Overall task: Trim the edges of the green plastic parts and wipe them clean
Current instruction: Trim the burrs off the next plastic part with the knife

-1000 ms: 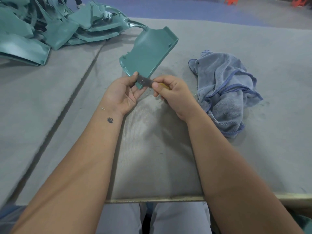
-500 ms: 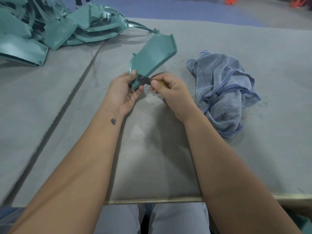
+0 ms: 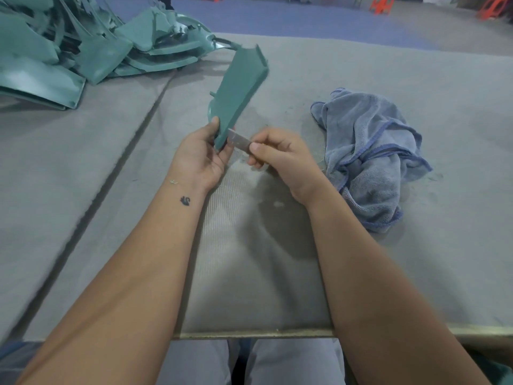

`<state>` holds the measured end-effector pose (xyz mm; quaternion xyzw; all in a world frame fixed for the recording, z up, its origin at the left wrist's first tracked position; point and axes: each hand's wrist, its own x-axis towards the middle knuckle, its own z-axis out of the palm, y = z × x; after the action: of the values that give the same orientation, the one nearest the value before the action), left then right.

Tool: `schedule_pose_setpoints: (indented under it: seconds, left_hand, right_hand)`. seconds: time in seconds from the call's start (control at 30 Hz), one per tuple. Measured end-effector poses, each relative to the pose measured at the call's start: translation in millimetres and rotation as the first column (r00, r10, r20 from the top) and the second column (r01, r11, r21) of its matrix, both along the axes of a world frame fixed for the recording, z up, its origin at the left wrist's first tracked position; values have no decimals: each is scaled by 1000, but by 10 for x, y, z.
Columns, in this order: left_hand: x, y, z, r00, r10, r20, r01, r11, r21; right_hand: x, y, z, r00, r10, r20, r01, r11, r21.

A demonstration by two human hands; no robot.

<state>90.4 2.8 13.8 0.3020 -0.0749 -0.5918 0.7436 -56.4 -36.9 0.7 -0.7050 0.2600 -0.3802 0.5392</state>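
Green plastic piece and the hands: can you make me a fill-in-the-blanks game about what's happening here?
1. The left hand holds the bottom end of the ____ plastic part.
2. The right hand pinches a small metal ____ against the part's edge.
3. The blue towel lies crumpled on the table, to the ____ of both hands.
4. The pile of green parts sits at the table's far ____ corner.

Missing words: green; blade; right; left

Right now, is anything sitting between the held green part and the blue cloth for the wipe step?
Nothing visible does. The green part is held up in the left hand; the right hand with the blade is nearest. Between there and the blue cloth there is only grey table mat.
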Motion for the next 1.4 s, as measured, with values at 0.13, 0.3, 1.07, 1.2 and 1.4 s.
schedule_pose_setpoints:
  seconds: [0.13, 0.3, 1.07, 1.2, 1.4]
  left_hand:
    - [-58, -16, 8, 992, 1, 128, -7, 999, 43]
    - [-89, -21, 12, 986, 15, 167, -23, 999, 49]
    - [-95, -32, -20, 990, -14, 144, 12, 1000, 14]
    - [-54, -34, -44, 992, 11, 128, -16, 999, 38]
    - [-51, -18, -72, 973, 10, 231, -4, 1000, -28]
  right_hand:
    - [44, 1, -33, 994, -34, -102, 28, 997, -65]
    - [46, 4, -40, 989, -123, -84, 112, 986, -127]
    - [61, 41, 10, 974, -219, 55, 225, 938, -263]
    - [-50, -25, 85, 863, -337, 377, 373, 928, -25]
    - [-100, -88, 106, 753, -428, 500, 399, 901, 172]
